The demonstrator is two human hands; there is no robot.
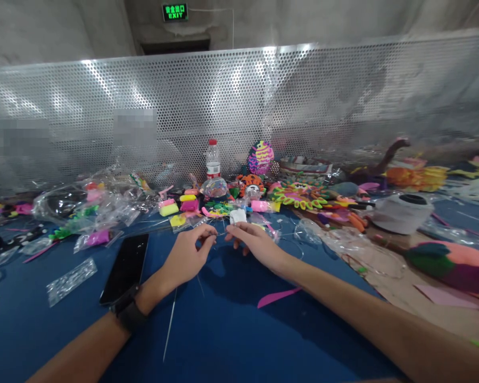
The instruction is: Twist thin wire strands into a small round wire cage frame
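Observation:
My left hand (186,260) and my right hand (255,246) meet at the fingertips above a blue table mat (223,340). Both appear to pinch a thin pale wire (170,324), which is hard to follow between the fingers. One length of it hangs down toward the mat. A small white block (238,216) lies just beyond my right fingers. A black smartphone (124,268) rests near my left wrist, which wears a black band (130,309). A pink strip (279,297) lies below my right forearm.
Bright clay crafts (298,195) and clay bars (179,205) crowd the far side, among clear plastic bags (59,205). A plastic water bottle (213,159) stands before a perforated metal panel (223,106). A white roll (401,214) and a large clay model (451,266) lie right.

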